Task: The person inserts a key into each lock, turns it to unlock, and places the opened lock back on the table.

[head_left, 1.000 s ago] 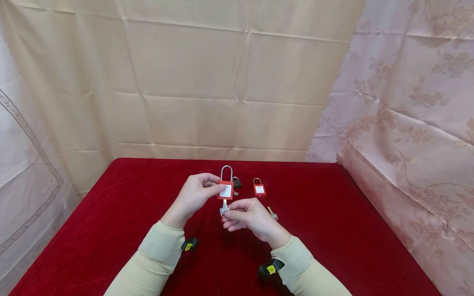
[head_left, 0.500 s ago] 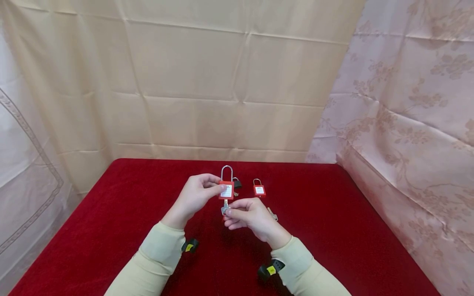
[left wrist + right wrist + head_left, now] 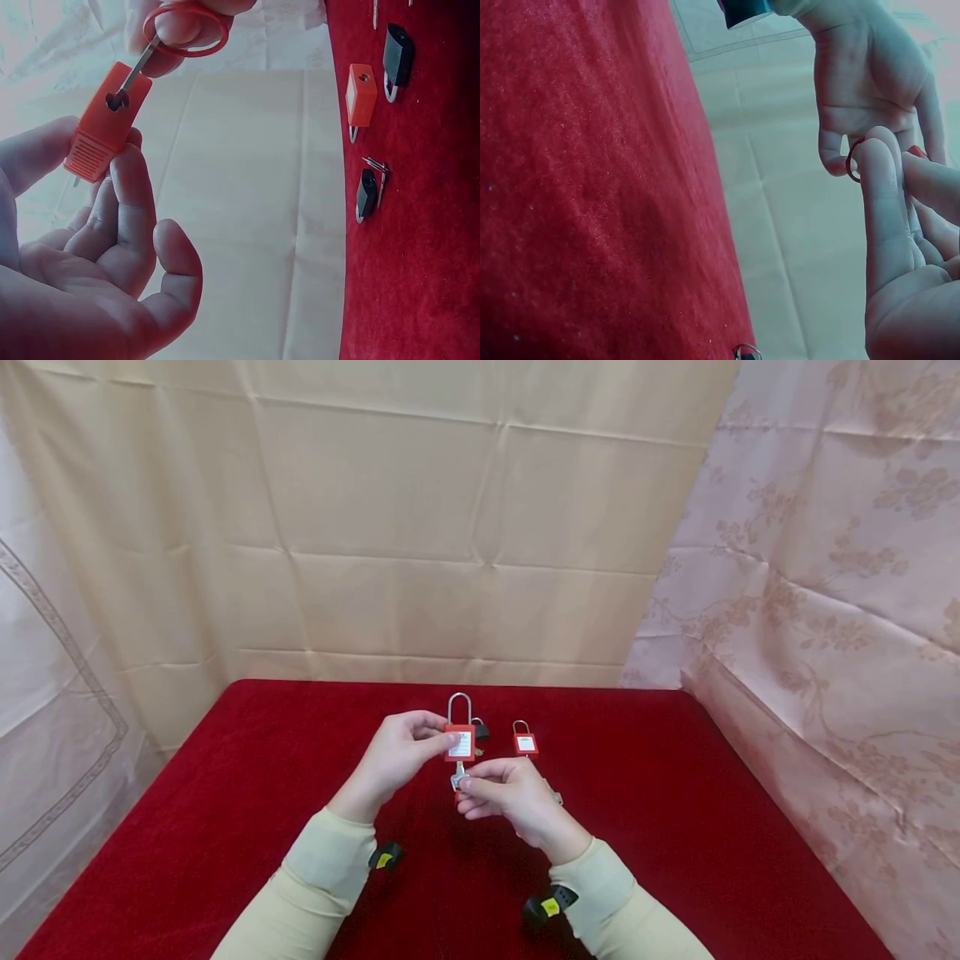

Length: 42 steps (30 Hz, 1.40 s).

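In the head view my left hand (image 3: 390, 762) grips a red padlock (image 3: 463, 746) with a white label, its long steel shackle pointing up. My right hand (image 3: 517, 795) pinches the head of a silver key (image 3: 456, 782) just below the lock. The left wrist view shows the key's blade (image 3: 138, 69) reaching into the keyhole in the padlock's underside (image 3: 112, 124); how deep it sits is hard to tell. A red ring (image 3: 196, 52) hangs from the key by the right fingers. In the right wrist view, fingers mostly hide the lock.
On the red-covered table (image 3: 225, 827) lie a second red padlock (image 3: 526, 744), a small black padlock (image 3: 482, 731) with keys (image 3: 382, 172), and a loose key (image 3: 557, 797) partly behind the right hand. The left wrist view also shows a larger black padlock (image 3: 399, 56).
The held padlock, the key and my right hand have shifted slightly up and to the right. Both hands keep their hold.
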### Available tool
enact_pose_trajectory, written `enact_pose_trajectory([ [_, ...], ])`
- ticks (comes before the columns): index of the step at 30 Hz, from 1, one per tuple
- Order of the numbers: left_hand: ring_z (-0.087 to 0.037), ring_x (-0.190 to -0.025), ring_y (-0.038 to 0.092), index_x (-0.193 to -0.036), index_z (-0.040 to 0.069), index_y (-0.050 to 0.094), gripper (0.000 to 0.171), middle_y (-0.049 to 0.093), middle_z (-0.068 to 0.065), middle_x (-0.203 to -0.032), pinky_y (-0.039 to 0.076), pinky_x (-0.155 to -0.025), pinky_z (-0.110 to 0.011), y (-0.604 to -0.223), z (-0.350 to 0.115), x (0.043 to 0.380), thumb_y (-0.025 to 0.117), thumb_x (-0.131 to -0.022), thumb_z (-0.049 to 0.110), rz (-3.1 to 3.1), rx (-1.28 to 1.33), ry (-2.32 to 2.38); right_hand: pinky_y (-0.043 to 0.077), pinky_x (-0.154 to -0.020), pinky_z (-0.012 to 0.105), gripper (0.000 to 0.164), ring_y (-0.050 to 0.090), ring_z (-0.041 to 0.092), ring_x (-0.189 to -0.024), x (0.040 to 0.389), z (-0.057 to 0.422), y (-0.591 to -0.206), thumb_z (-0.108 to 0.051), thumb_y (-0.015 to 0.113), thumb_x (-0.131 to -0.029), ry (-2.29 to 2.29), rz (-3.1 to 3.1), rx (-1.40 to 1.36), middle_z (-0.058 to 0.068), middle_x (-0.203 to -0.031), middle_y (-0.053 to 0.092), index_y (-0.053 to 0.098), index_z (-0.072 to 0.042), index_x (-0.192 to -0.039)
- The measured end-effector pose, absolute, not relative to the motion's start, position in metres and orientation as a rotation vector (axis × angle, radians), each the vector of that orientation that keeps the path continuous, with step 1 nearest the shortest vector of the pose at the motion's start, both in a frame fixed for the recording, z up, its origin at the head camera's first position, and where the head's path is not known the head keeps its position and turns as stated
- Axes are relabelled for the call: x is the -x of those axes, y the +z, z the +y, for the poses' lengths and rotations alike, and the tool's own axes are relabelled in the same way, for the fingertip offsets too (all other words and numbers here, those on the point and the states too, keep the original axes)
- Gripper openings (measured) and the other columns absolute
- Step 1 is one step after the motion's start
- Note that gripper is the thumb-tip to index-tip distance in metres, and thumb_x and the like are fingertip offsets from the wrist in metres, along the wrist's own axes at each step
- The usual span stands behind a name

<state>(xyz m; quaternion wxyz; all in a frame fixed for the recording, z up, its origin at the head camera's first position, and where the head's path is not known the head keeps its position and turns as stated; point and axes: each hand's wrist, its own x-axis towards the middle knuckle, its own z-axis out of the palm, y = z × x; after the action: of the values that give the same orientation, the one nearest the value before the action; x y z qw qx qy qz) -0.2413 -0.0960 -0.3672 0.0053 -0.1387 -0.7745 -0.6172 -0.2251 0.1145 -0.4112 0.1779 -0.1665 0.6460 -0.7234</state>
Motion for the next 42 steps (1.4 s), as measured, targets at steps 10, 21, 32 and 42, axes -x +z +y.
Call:
enact_pose_trajectory([
  [10,-0.024,-0.088,0.070,-0.104,0.002,0.071,0.020,0.074,-0.007,-0.090,0.051,-0.083,-0.038,-0.368,-0.091,0.240,0.077,-0.090,0.015,-2.448,0.467,-1.934,0.061,-0.071,0.039,0.019,0.073,0.021,-0.072,0.226,0.114,-0.408,-0.002,0.072,-0.093,-2.156,1.844,0.385,0.025,-0.089,0.072,0.069,0.013,-0.104],
  [21,-0.021,-0.087,0.070,-0.106,0.003,0.074,0.024,0.075,-0.006,-0.092,0.051,-0.084,-0.041,-0.370,-0.089,0.241,0.078,-0.090,0.021,-2.466,0.466,-1.893,0.061,-0.070,0.038,0.021,0.073,0.020,-0.071,0.225,0.112,-0.409,-0.001,0.070,-0.094,-2.200,1.853,0.342,0.024,-0.087,0.072,0.068,0.014,-0.107],
  [32,-0.022,-0.085,0.071,-0.104,0.000,0.074,0.021,0.075,-0.009,-0.092,0.052,-0.080,-0.036,-0.371,-0.086,0.240,0.077,-0.089,0.015,-2.336,0.393,-1.957,0.061,-0.072,0.039,0.017,0.073,0.020,-0.073,0.225,0.112,-0.405,-0.002,0.070,-0.094,-2.218,1.862,0.377,0.025,-0.090,0.072,0.069,0.011,-0.106],
  [42,-0.020,-0.082,0.064,-0.106,-0.001,0.075,0.023,0.072,-0.008,-0.090,0.051,-0.075,-0.034,-0.370,-0.086,0.241,0.078,-0.089,0.014,-2.285,0.358,-1.960,0.060,-0.074,0.038,0.016,0.073,0.018,-0.077,0.226,0.113,-0.403,0.002,0.066,-0.096,-2.239,1.808,0.403,0.018,-0.090,0.073,0.068,0.010,-0.109],
])
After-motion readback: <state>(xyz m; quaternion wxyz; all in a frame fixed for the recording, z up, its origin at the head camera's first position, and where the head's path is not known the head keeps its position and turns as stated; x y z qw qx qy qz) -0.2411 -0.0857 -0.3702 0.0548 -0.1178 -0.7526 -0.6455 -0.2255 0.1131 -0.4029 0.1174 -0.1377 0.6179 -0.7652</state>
